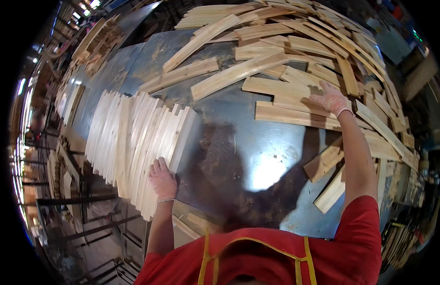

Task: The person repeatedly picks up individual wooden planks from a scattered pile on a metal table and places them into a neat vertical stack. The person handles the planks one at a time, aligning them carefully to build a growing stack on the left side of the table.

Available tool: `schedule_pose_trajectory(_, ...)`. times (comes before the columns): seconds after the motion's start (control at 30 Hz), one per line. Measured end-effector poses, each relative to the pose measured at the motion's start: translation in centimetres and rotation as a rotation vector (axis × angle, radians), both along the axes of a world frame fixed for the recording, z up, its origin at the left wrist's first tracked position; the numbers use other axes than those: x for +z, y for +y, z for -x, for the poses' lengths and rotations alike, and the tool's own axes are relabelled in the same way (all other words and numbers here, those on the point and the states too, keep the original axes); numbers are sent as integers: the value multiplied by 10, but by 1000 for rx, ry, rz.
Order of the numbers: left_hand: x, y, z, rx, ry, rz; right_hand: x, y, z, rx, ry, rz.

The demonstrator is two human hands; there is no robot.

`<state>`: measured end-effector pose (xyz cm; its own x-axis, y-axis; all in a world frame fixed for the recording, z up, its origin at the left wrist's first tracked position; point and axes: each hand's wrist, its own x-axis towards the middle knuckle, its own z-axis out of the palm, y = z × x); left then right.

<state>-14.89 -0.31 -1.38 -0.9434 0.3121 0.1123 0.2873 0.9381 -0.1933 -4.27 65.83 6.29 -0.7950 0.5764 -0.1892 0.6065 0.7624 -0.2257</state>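
Note:
My left hand (162, 181), in a pale glove, lies with its fingers stretched out over the near right part of a row of wooden slats (146, 135). The slats are packed side by side, and their near ends stick out unevenly past the table edge. My right hand (331, 99), gloved too, reaches out to the right with thumb and fingers apart. It touches the top of a loose pile of boards, on a pale wooden board (281, 88). Another board (296, 115) lies just nearer to me. The undersides of my fingers are hidden.
The dark metal table (220, 156) carries the row and the pile. Several boards (239, 73) fan out across its far side. Short boards (324, 159) lie at the near right. More wood is stacked (94, 45) at the far left, and metal frames (96, 213) stand below the left edge.

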Motion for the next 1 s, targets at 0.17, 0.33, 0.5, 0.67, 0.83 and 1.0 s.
schedule_pose_trajectory(0.17, 6, -5, 7, 55, -152, -22, 2, -5, 32, 39, -311, 86)
schedule_pose_trajectory(0.33, 6, -10, 2, 57, -163, -1, -7, -64, -14, 404, -693, -123)
schedule_pose_trajectory(0.5, 7, -5, 6, 45, -189, -69, -17, -126, -71, 522, -462, -142)
schedule_pose_trajectory(0.67, 59, 33, -47, -479, -339, -311, -24, -217, -128, 811, 23, -77)
schedule_pose_trajectory(0.83, 81, 43, -60, -393, -1553, -274, -19, -331, -108, 993, 475, -187)
schedule_pose_trajectory(1.0, 38, -19, -72, -233, -909, -501, 1, -313, -104, 479, 308, -84)
